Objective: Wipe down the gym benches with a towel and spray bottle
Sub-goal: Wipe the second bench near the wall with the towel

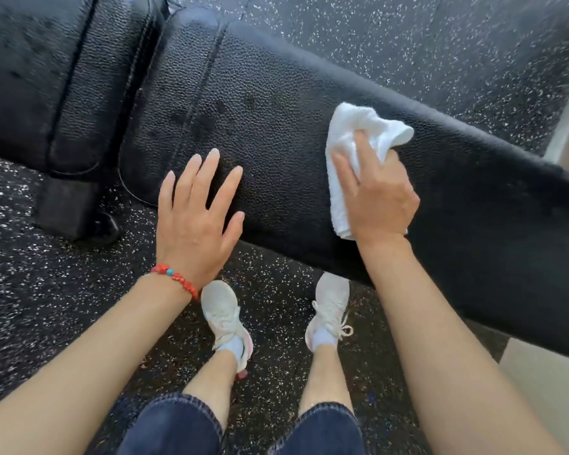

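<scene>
A black padded gym bench [276,93] runs from upper left to lower right, in two cushions with a gap between them. Wet spray spots dot the long cushion near its left end. My right hand [378,198] grips a bunched white towel [352,133] and presses it onto the long cushion. My left hand [194,215], with a red bead bracelet at the wrist, lies flat with spread fingers on the same cushion's near edge. No spray bottle is in view.
Speckled black rubber floor [407,44] surrounds the bench. A black bench foot [69,205] stands on the floor at left. My two white sneakers [224,310] stand close to the bench's near side. A pale wall or panel [568,126] rises at the right edge.
</scene>
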Motion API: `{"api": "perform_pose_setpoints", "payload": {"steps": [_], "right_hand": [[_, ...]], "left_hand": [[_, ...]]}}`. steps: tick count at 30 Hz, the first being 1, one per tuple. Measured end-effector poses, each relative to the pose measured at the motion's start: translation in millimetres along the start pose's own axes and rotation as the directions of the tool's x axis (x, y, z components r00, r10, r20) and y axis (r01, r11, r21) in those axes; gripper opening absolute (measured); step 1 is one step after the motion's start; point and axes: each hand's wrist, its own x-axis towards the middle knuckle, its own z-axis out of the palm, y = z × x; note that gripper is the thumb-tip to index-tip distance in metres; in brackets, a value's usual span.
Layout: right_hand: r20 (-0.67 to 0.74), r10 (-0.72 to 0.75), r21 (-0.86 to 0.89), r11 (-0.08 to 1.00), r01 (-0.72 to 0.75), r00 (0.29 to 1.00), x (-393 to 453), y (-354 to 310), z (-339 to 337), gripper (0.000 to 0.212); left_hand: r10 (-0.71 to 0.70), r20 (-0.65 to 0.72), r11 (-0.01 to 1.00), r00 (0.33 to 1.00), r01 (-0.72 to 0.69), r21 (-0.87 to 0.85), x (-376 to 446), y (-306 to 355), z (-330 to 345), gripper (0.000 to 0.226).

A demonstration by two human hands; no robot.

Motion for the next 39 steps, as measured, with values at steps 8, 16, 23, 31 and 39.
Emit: {"api": "perform_pose_setpoints", "payload": {"steps": [8,16,23,31,39], "right_hand": [[0.114,0.568,0.041,0.817,-0.575,0.815,-35,48,-7,0.039],[-0.061,0.153,0.106,0.984,-0.146,0.986,-41,-53,-3,0.030],[-0.113,0.111,-0.013,0.993,-0.113,0.987,-52,4,-6,0.030],[-0.035,0.467,0.062,0.884,-0.464,0.884,-59,-38,-10,0.029],[-0.101,0.166,0.061,0.985,-0.161,0.981,-45,-135,-4,0.032]], "left_hand": [[0.033,-0.032,0.999,0.999,-0.032,0.034,1,-8,9,0.049],[0.020,-0.077,0.998,0.997,-0.015,0.053,-1,-6,17,0.049],[0.042,-0.049,0.997,0.998,-0.038,0.067,1,-8,13,0.048],[0.073,-0.055,0.997,0.996,-0.073,0.005,3,-13,8,0.047],[0.162,-0.080,0.986,0.983,-0.166,-0.036,17,-87,-20,0.044]]}}
